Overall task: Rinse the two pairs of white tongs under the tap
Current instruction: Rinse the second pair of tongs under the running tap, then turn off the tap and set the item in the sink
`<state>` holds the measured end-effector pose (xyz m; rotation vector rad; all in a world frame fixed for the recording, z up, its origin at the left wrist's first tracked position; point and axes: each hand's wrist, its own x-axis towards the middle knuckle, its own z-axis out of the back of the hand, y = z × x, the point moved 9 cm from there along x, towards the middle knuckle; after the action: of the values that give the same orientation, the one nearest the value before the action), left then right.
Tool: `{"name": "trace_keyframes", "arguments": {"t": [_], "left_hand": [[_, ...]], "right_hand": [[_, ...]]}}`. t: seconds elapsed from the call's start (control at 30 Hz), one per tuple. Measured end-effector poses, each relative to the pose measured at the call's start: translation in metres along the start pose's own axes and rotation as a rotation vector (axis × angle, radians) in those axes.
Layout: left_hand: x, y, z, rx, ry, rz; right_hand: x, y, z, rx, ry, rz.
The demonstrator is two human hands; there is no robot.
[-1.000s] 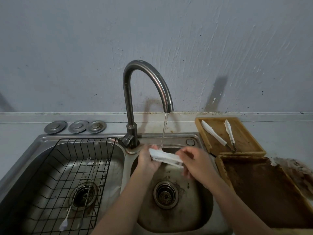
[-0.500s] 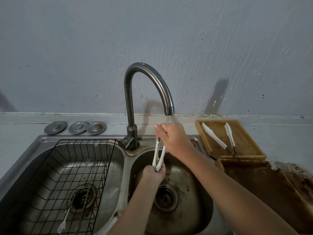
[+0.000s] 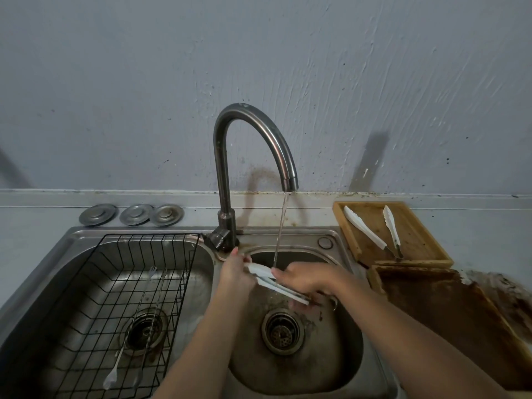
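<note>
We held one pair of white tongs (image 3: 275, 279) level under the tap (image 3: 289, 180), left hand (image 3: 234, 269) closed on one end, right hand (image 3: 306, 276) wrapped over the middle, so the stream (image 3: 280, 231) struck it; the second pair (image 3: 377, 230) lay right of the tap.

White tongs (image 3: 270, 279) between the fingers (image 3: 283, 274). Beyond the fingers: dark grey steel tap (image 3: 230, 156), blue-grey streaked wall (image 3: 144, 82). Right of fingers: tan wooden tray (image 3: 426, 240), brown-stained tray (image 3: 449, 318). Left: black wire-grid rack (image 3: 109, 298).
</note>
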<state>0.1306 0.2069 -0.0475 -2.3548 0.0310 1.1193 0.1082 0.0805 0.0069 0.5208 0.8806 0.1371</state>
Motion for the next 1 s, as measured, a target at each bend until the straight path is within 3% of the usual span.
{"name": "trace_keyframes", "arguments": {"t": [0.07, 0.2, 0.3, 0.37, 0.53, 0.77, 0.87, 1.0], "left_hand": [[0.0, -0.014, -0.005, 0.087, 0.039, -0.032], [0.004, -0.026, 0.005, 0.331, 0.038, -0.065], [0.001, -0.059, 0.02, 0.488, -0.146, -0.396], [-0.009, -0.084, 0.012, 0.69, -0.181, -0.666], [-0.013, -0.101, -0.016, 1.048, -0.068, -0.91], [-0.029, -0.111, -0.028, 1.408, -0.19, -1.072], [-0.026, -0.112, -0.041, 1.537, -0.206, -1.063], [-0.025, -0.111, -0.04, 1.591, -0.227, -1.055]], "right_hand": [[0.008, -0.007, -0.009, 0.359, -0.015, 0.006], [0.015, -0.011, -0.023, 0.588, -0.062, -0.027], [0.018, -0.012, -0.023, 0.759, -0.154, -0.034], [0.018, -0.015, -0.02, 0.829, -0.198, -0.016], [0.008, -0.023, -0.01, 0.858, -0.288, 0.067], [-0.018, -0.028, 0.003, 0.88, -0.441, 0.156], [-0.033, -0.027, 0.019, 0.733, -0.607, 0.202], [-0.066, -0.029, 0.035, 0.473, -1.028, 0.299]]}}
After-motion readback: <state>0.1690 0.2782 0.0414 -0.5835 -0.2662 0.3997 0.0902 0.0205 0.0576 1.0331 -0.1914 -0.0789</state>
